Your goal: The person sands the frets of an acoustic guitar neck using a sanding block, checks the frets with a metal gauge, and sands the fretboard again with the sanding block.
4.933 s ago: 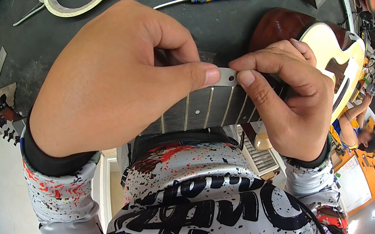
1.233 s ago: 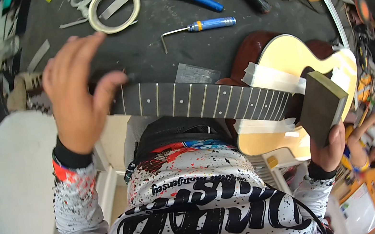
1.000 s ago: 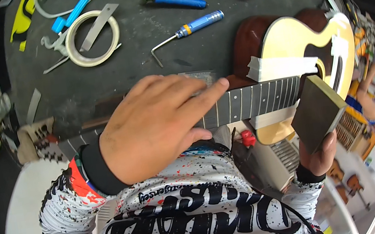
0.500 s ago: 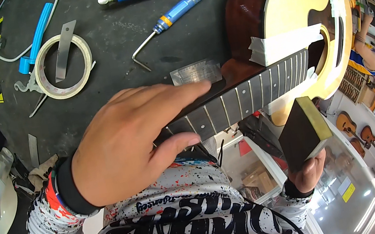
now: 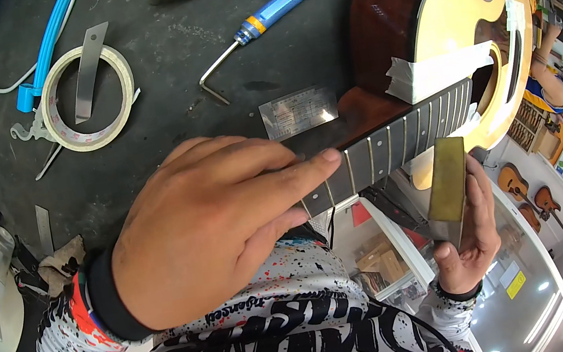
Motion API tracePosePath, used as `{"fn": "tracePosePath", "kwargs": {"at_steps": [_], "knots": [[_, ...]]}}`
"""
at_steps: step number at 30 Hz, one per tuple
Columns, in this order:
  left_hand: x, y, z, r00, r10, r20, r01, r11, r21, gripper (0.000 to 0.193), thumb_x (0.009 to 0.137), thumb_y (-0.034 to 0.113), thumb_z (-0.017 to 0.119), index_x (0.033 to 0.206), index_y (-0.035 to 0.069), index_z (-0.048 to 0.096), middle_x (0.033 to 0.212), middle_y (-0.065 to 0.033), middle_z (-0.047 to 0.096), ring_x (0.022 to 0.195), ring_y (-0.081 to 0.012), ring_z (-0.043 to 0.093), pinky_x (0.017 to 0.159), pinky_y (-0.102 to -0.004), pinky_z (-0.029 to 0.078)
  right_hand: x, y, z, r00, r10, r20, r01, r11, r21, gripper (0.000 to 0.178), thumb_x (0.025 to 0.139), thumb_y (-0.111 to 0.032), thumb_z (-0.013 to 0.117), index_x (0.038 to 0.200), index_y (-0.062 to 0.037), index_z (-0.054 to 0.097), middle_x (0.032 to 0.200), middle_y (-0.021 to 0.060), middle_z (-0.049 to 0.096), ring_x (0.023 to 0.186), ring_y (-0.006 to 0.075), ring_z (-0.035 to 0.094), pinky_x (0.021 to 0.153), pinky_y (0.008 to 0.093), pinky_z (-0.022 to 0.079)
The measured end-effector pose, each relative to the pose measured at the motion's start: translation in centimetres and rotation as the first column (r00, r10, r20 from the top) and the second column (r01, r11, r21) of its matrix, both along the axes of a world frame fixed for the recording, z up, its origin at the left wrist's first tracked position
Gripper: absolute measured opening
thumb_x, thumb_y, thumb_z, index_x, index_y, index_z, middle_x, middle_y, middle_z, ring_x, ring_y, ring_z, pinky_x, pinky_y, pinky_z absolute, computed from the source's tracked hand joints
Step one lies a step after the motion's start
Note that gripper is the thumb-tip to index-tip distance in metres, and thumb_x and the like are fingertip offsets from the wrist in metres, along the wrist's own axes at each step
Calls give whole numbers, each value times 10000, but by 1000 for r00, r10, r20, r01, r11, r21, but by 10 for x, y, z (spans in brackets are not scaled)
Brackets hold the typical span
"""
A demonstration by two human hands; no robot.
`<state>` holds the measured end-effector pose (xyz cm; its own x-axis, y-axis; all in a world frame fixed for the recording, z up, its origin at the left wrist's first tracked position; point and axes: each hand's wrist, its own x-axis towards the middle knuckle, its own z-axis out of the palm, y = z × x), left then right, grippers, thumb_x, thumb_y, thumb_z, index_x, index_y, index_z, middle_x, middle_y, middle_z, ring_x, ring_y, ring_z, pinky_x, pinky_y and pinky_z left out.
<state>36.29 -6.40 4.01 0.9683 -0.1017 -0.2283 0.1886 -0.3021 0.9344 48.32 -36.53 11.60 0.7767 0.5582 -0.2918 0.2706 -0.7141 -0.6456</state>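
Dark fretted guitar neck (image 5: 393, 141) under flat, open left hand (image 5: 208, 223); right hand (image 5: 470, 242) grips rectangular block (image 5: 446, 180).

Bright, even overhead light fills the scene, with soft, short shadows under the tools on the dark desk (image 5: 155, 64). Glare whitens the floor at lower right. Fisheye bending curves the edges, and a black rim surrounds the circle. Focus is sharp, without motion blur.
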Motion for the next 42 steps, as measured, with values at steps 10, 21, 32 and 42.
{"fn": "tracePosePath", "kwargs": {"at_steps": [10,21,32,42], "knots": [[-37,11,12,984,31,-175,-7,990,138,618,787,217,831,1350,39,649,1157,-138,705,1035,-358,661,955,-454,494,12,60,18,896,362,259,-291,916,-275,607,751,-294,863,1293,-70,706,1389,357,558,1207,460,569,1010,513,468],[-48,17,4,973,-41,-226,54,997,50,601,830,288,809,1350,39,644,1104,-160,703,964,-346,659,929,-442,488,-14,111,27,818,484,311,-234,774,-589,436,794,-124,816,1223,-71,754,1395,263,623,1199,401,583,1082,465,393],[-48,16,-3,985,9,-174,-6,1000,17,572,800,266,830,1284,8,668,789,-129,618,790,-331,614,835,-432,465,-22,126,16,808,489,328,-218,766,-605,484,682,-130,845,1163,-112,794,1333,278,653,1117,380,590,1021,444,442],[-46,16,-3,982,-15,-188,15,1000,-1,556,792,267,834,1255,-1,678,839,-142,660,801,-329,624,834,-431,462,-34,129,18,848,466,253,-269,788,-554,496,701,-203,865,1187,-138,790,1341,247,661,1086,336,589,1017,425,420]]}}
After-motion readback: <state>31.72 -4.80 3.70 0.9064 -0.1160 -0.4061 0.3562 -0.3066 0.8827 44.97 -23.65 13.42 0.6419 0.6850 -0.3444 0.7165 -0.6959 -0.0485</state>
